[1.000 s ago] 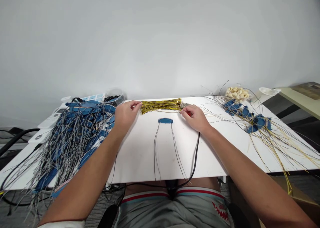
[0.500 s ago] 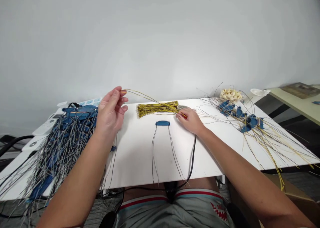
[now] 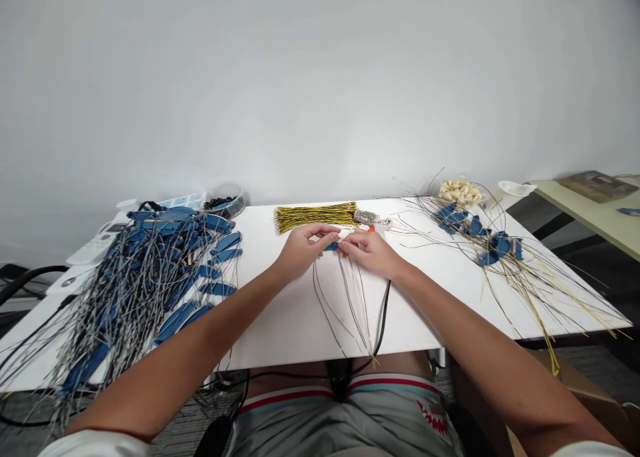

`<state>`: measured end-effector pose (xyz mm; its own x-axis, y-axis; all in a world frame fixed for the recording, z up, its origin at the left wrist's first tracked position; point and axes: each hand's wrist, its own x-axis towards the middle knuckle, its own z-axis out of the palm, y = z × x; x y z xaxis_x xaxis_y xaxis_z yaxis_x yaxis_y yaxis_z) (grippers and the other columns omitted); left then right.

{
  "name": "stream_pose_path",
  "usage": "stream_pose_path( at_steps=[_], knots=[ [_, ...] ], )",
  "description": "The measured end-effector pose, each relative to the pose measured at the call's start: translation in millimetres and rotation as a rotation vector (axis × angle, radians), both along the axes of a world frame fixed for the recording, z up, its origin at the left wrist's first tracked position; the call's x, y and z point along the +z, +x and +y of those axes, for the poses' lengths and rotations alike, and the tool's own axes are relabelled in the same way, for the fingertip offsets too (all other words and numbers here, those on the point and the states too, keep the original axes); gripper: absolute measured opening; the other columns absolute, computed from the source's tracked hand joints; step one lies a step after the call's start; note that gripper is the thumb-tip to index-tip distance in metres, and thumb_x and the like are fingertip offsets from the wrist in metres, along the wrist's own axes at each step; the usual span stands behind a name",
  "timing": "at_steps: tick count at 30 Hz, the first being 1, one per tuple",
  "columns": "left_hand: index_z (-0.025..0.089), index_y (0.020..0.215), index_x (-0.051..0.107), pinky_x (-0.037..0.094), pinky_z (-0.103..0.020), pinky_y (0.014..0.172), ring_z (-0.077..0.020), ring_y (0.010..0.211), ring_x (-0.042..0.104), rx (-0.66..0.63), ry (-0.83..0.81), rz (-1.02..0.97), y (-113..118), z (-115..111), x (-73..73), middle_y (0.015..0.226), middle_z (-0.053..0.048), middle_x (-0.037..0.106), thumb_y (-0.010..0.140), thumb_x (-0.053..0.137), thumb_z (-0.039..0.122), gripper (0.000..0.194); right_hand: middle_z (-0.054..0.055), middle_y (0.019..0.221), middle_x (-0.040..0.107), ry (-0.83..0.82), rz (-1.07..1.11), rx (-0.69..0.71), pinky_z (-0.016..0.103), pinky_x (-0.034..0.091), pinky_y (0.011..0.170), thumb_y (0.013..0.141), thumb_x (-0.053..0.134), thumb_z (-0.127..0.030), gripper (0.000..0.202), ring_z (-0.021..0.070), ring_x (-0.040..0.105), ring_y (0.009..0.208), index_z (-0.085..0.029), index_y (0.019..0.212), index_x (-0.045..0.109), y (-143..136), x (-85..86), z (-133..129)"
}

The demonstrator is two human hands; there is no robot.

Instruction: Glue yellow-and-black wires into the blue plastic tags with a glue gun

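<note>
A small blue piece [image 3: 331, 246] shows between my two hands near the table's middle, partly covered by fingers. My left hand [image 3: 306, 249] is closed in a pinch at its left side. From the right, my right hand [image 3: 369, 251] pinches close beside it; what lies between those fingertips is too small to make out. Thin dark wires [image 3: 350, 290] hang down from the piece toward the table's front edge. Just behind my hands lies a bundle of yellow-and-black wires [image 3: 315, 217], with a silvery clear item [image 3: 367, 218] at its right end.
Blue pieces with many grey wires [image 3: 150, 270] are heaped at left, near a round tub of black parts [image 3: 225, 202]. At right lie blue pieces with yellow wires [image 3: 500, 247] and a tub of cream parts [image 3: 461, 193]. A black cable [image 3: 384, 317] crosses the front edge.
My left hand has come down and right from its raised place to the blue piece. My right hand has shifted slightly nearer the piece. The loose yellow wire no longer stretches between my hands.
</note>
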<state>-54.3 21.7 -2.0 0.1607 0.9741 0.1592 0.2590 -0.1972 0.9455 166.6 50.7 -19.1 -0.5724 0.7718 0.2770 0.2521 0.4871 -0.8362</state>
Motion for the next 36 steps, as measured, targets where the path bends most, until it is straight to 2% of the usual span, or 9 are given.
stream_pose_path(
  at_steps=[4,7,10,13,18,23,27,32,36],
  knots=[
    [0.024,0.128,0.072,0.049,-0.026,0.061,-0.0166,0.084,0.065,0.032,0.009,-0.003,-1,1,-3.4,0.106,-0.005,0.076,0.094,0.073,0.051,0.044,0.002,0.082,0.07,-0.049,0.063,-0.049,0.033,0.045,0.084,0.109,0.052,-0.046,0.041,0.0178,0.064,0.083,-0.02,0.085,0.071,2,-0.4,2],
    [0.026,0.132,0.069,0.049,-0.032,0.069,-0.0179,0.089,0.063,0.121,0.215,0.231,-8,1,-14.1,0.107,-0.003,0.074,0.097,0.07,0.043,0.039,0.0,0.072,0.065,-0.032,0.068,-0.129,0.031,0.041,0.073,0.108,0.052,-0.047,0.038,0.0164,0.057,0.071,-0.02,0.086,0.069,7,3.2,4],
    [0.023,0.117,0.073,0.047,-0.04,0.09,-0.0223,0.103,0.062,0.113,0.458,0.563,-15,2,-23.9,0.109,-0.004,0.073,0.096,0.07,0.036,0.025,-0.001,0.069,0.061,-0.036,0.068,-0.162,0.031,0.037,0.065,0.108,0.053,-0.047,0.038,0.0155,0.051,0.065,-0.02,0.086,0.069,10,7.6,3],
    [0.023,0.098,0.074,0.042,-0.044,0.096,-0.023,0.1,0.063,0.105,0.521,0.72,-17,3,-25.8,0.098,-0.002,0.073,0.097,0.07,0.036,0.014,-0.001,0.069,0.06,-0.022,0.05,-0.159,0.031,0.036,0.064,0.107,0.053,-0.046,0.038,0.0153,0.05,0.065,-0.02,0.085,0.069,9,9.1,2],
    [0.023,0.12,0.07,0.043,-0.04,0.096,-0.0195,0.102,0.066,0.177,0.671,0.573,-12,-3,-15.8,0.105,-0.002,0.075,0.099,0.07,0.035,0.024,-0.001,0.069,0.058,-0.02,-0.046,-0.091,0.031,0.036,0.063,0.108,0.052,-0.042,0.038,0.0143,0.049,0.064,-0.019,0.083,0.069,5,6.0,-1],
    [0.024,0.105,0.075,0.044,-0.039,0.094,-0.0177,0.096,0.068,0.117,0.792,0.578,-17,-1,-10.8,0.1,0.001,0.078,0.099,0.071,0.031,0.01,0.0,0.073,0.06,0.039,-0.094,-0.023,0.032,0.039,0.071,0.108,0.052,-0.038,0.038,0.0155,0.054,0.071,-0.018,0.08,0.068,4,6.1,-2],
    [0.024,0.102,0.076,0.044,-0.04,0.09,-0.0194,0.094,0.068,0.073,0.782,0.608,-23,3,-10.9,0.095,0.0,0.079,0.099,0.071,0.034,0.012,0.001,0.075,0.06,0.063,-0.123,-0.002,0.033,0.041,0.074,0.108,0.051,-0.037,0.038,0.0165,0.056,0.073,-0.019,0.079,0.067,6,7.1,-1],
    [0.024,0.1,0.076,0.045,-0.039,0.088,-0.0196,0.092,0.069,0.077,0.807,0.582,-23,2,-9.0,0.095,0.0,0.08,0.099,0.072,0.035,0.012,0.001,0.073,0.057,0.096,-0.143,0.024,0.033,0.041,0.072,0.108,0.049,-0.039,0.039,0.0172,0.055,0.072,-0.019,0.076,0.061,7,7.1,0],
    [0.025,0.104,0.077,0.046,-0.039,0.088,-0.0201,0.095,0.071,0.072,0.766,0.582,-22,0,-6.9,0.099,-0.001,0.08,0.099,0.071,0.038,0.015,0.002,0.072,0.054,0.143,-0.176,0.024,0.034,0.04,0.073,0.108,0.049,-0.04,0.041,0.0188,0.053,0.075,-0.02,0.073,0.054,7,7.4,0]
  ],
)
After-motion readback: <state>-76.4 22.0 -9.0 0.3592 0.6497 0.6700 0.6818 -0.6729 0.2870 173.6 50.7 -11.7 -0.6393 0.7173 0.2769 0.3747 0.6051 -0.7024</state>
